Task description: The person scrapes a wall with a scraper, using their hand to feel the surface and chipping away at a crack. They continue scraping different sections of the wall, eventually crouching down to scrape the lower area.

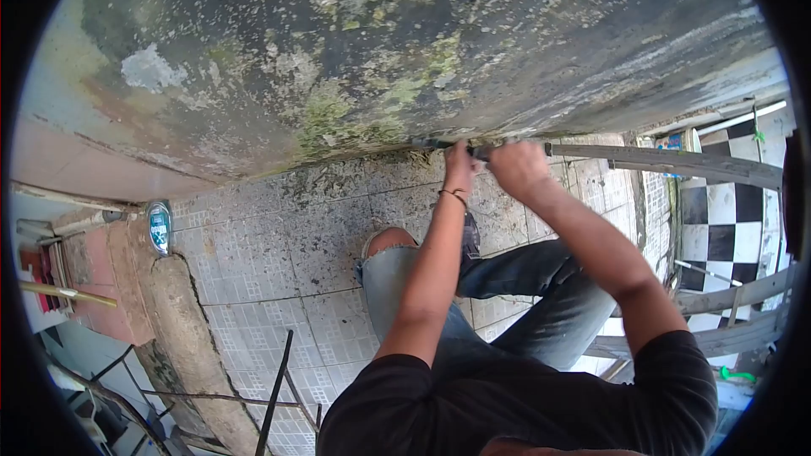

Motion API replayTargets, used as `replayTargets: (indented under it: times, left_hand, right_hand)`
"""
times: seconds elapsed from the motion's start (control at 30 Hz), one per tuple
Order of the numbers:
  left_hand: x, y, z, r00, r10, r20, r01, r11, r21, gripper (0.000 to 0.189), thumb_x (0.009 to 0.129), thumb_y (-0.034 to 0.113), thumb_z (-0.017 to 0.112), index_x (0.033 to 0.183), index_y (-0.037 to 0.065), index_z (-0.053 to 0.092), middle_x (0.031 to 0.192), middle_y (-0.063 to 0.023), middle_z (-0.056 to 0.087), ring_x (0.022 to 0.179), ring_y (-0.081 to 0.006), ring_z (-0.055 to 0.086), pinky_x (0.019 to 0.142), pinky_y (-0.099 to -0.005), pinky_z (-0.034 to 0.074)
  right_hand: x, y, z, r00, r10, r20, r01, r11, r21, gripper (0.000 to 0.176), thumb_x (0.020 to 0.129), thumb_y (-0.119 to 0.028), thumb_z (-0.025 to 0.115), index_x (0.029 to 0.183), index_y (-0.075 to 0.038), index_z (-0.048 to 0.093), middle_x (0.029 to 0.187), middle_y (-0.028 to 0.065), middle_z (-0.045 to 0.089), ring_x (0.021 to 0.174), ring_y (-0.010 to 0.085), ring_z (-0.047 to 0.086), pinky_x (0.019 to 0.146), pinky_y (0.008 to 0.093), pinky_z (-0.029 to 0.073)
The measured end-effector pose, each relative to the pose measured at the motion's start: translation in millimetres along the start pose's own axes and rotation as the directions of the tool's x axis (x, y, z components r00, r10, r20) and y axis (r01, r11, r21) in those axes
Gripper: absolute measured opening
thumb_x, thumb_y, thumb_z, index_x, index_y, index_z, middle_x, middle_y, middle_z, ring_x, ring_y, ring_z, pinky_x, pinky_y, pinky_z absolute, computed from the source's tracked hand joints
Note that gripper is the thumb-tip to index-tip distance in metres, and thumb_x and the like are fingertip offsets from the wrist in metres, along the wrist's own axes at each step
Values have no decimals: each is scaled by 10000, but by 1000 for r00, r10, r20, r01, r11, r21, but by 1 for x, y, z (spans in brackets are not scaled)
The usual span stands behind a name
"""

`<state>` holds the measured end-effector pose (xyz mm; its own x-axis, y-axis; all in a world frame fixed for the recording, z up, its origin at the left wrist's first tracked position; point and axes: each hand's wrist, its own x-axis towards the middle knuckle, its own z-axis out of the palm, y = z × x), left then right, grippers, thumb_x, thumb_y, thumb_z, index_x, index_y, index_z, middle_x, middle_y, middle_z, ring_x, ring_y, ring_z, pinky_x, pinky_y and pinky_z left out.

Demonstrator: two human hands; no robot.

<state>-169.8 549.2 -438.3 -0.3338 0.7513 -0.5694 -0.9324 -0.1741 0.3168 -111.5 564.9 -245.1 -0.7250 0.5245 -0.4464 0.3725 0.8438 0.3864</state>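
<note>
Both fists are closed around a scraper [480,153] held low along the foot of a stained wall [372,51]. My left hand [459,171] grips it toward the blade, a dark band around that wrist. Its flat greyish blade points left, right at the joint between wall and floor. My right hand [519,169] wraps the rear of the handle, whose dark end shows just past the fist. Flaked paint and green moss cover the wall above the hands. Dark crumbs are strewn over the tiled floor [253,249] below the blade.
A teal-labelled container [159,228] stands at the left by a raised concrete curb [182,321]. Thin metal bars [274,388] rise at lower left. Wooden planks [701,165] extend on the right, before black-and-white checkered tiles [721,242]. My bent knees are close below the hands.
</note>
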Motion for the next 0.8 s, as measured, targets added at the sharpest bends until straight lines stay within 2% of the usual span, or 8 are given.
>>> replayTargets:
  times: [0.07, 0.17, 0.23, 0.37, 0.5, 0.6, 0.7, 0.8]
  left_hand:
    - [13, 17, -24, 1000, 8, -11, -9, 1000, -29, 170, 951, 223, 529, 888, 73, 576, 695, -48, 526, 494, -146, 485, 428, -302, 373]
    - [4, 13, -40, 992, -40, -123, 48, 997, 59, 170, 938, 238, 544, 885, 80, 580, 693, -46, 524, 493, -144, 483, 425, -298, 382]
    - [-14, 15, -19, 998, 54, -30, -47, 976, 212, 167, 938, 246, 551, 905, 83, 560, 677, -34, 497, 503, -138, 478, 432, -296, 398]
    - [-63, 42, 26, 987, 127, -98, -119, 990, 79, 158, 941, 238, 530, 924, 81, 515, 803, -68, 568, 519, -136, 542, 434, -303, 405]
    - [3, 42, -50, 994, 29, -105, -18, 994, 104, 159, 947, 224, 514, 913, 70, 529, 877, -66, 589, 570, -130, 561, 471, -319, 435]
    - [1, 48, -60, 969, 72, -235, -77, 997, -12, 148, 935, 212, 508, 899, 72, 540, 830, -65, 600, 537, -133, 549, 457, -320, 443]
    - [-21, 37, -31, 954, 202, -220, -152, 962, 225, 150, 925, 220, 517, 947, 72, 525, 750, -22, 554, 546, -119, 541, 445, -284, 436]
    - [-20, 1, -11, 715, 698, 29, -625, 621, 472, 209, 932, 257, 520, 972, 57, 476, 705, -15, 487, 509, -112, 484, 444, -280, 409]
  right_hand:
    - [26, -21, 14, 999, -51, -18, 51, 999, 0, 240, 914, -296, 607, 1022, -101, 697, 858, 129, 713, 760, 285, 720, 636, 401, 574]
    - [8, -39, 8, 996, -50, -78, 57, 994, 93, 167, 887, -142, 579, 992, -97, 702, 900, 124, 707, 844, 273, 719, 676, 365, 577]
    - [-15, -23, -17, 999, -28, -26, 30, 995, 92, 175, 903, -159, 581, 1026, -106, 694, 904, 122, 707, 835, 271, 720, 656, 369, 577]
    - [-37, -19, -58, 980, 41, -192, -19, 993, 119, 204, 905, -221, 604, 1077, -132, 665, 825, 121, 698, 753, 282, 720, 611, 408, 570]
    - [34, -63, -14, 993, -117, 4, 116, 992, 41, 158, 924, -189, 577, 951, -89, 695, 904, 113, 716, 830, 256, 725, 667, 359, 588]
    - [37, -80, 3, 989, -124, -81, 132, 985, 111, 153, 905, -163, 580, 964, -87, 698, 888, 118, 718, 843, 261, 724, 671, 360, 586]
    - [1, -51, -24, 996, -54, -69, 62, 992, 112, 207, 920, -236, 594, 1016, -79, 690, 857, 135, 706, 752, 277, 722, 619, 380, 580]
    - [-50, -31, -72, 974, 15, -224, 20, 988, 152, 301, 934, -327, 606, 1126, -99, 650, 822, 149, 691, 666, 291, 708, 566, 394, 570]
